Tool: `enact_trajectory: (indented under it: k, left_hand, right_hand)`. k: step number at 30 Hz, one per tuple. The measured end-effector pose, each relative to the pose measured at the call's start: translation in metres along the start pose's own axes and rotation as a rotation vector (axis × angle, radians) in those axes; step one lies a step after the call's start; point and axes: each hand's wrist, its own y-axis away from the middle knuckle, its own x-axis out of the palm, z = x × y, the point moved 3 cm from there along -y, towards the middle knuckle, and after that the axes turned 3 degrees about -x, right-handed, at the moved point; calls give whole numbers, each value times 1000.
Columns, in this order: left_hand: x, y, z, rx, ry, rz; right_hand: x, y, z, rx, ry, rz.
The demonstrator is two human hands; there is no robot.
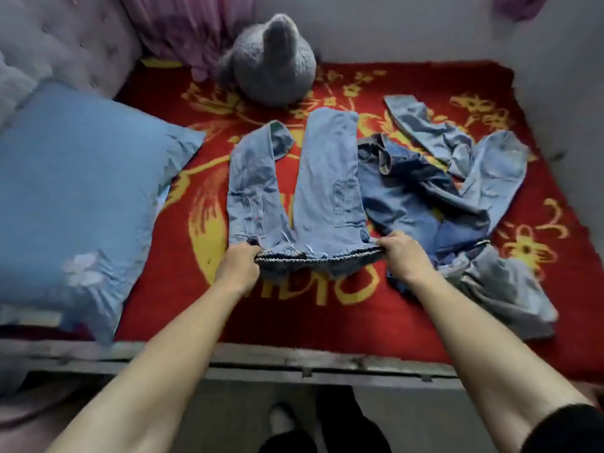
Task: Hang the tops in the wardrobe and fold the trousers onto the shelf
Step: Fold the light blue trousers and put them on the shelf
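A pair of light blue jeans lies spread on the red bed cover, legs pointing away from me, the left leg's cuff folded over. My left hand grips the waistband's left end and my right hand grips its right end, lifting that edge slightly. To the right, a darker blue pair of jeans lies crumpled, and a pale blue pair sprawls beyond it. A grey-blue garment sits by my right forearm. No wardrobe or shelf is in view.
The red blanket with yellow flowers covers the bed. A big blue pillow fills the left side. A grey plush toy sits at the back by pink cloth. The bed's metal frame edge runs in front of me.
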Motion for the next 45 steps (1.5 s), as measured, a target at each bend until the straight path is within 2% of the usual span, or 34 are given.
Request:
enact_trajectory:
  k: [4,12,18,21,25,29,31,34,36,37,39,40,43,45]
  left_hand:
    - [103,45,30,-37,-119,121]
    - [252,103,71,-128,-243,306]
    - [311,135,82,-146,-367,453]
    - [313,131,70,-153,-446,389]
    - [311,116,48,-48,-443,252]
    - [313,119,50,-46,-279,227]
    - [310,129,50,-47,-278,252]
    - [318,138,46,-97,-332,461]
    - [322,133,38,-127,-346,612]
    - [323,129,33,-150,-337,634]
    - [319,118,21,-200,-290,546]
    - [318,113,15,-206,-266,473]
    - [317,98,-7,-168,-140,262]
    - [319,94,-23,-138,-68,104]
  right_hand:
    - [100,52,-16,-2,108,169]
    - [234,102,-42,-23,167,373]
    - [292,117,-66,-22,62,511]
    - [299,111,-70,-68,121,632]
    - [304,101,-67,-173,267,515]
    - [311,108,-68,-317,133,371]
    - [309,117,-84,-317,103,317]
    - [313,122,-101,-228,105,539]
    - [307,111,-101,-244,133,728]
    - [302,101,-100,-239,136,814]
    - [290,78,-102,-170,95,897]
    - [282,63,-104,-107,39,845]
    - [262,17,-117,149,-195,417]
    - [258,-12,-127,349,-391,217]
